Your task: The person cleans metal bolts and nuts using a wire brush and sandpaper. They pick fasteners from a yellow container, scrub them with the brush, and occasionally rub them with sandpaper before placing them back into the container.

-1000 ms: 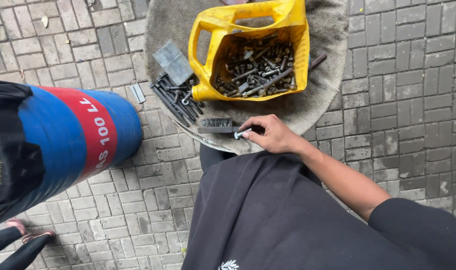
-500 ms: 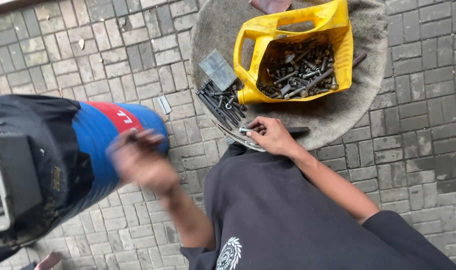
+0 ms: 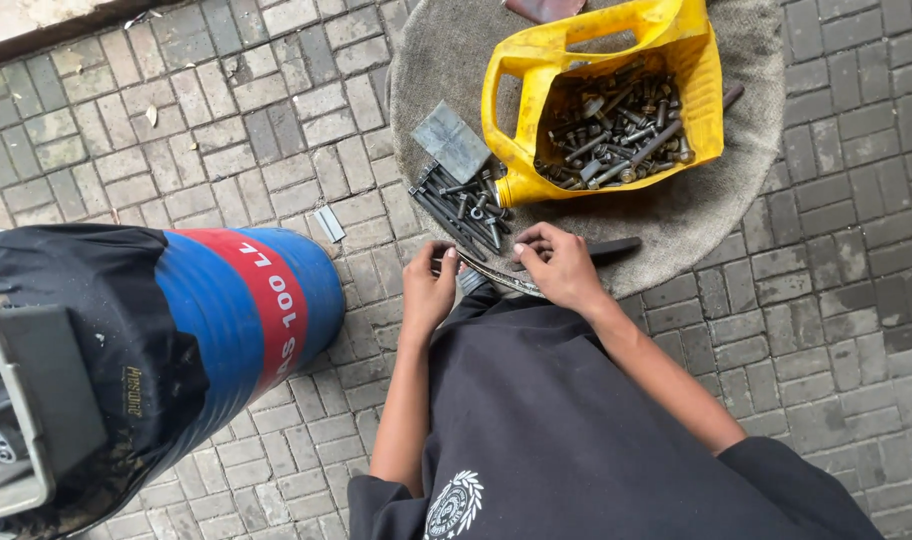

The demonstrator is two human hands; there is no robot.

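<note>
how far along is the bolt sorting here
Done: a small pile of long bolts lies beside the yellow jug. In hand: left hand and right hand meet at the mat's near edge. Left: the jug is full of mixed bolts.

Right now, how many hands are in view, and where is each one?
2. The left hand and the right hand both rest at the near edge of the round cloth-covered stand, below the cut-open yellow jug of bolts. No others show.

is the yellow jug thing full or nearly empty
Partly full. The cut-open yellow container lies on its side, holding a pile of dark bolts and nuts that covers its bottom but stays below the rim.
</note>
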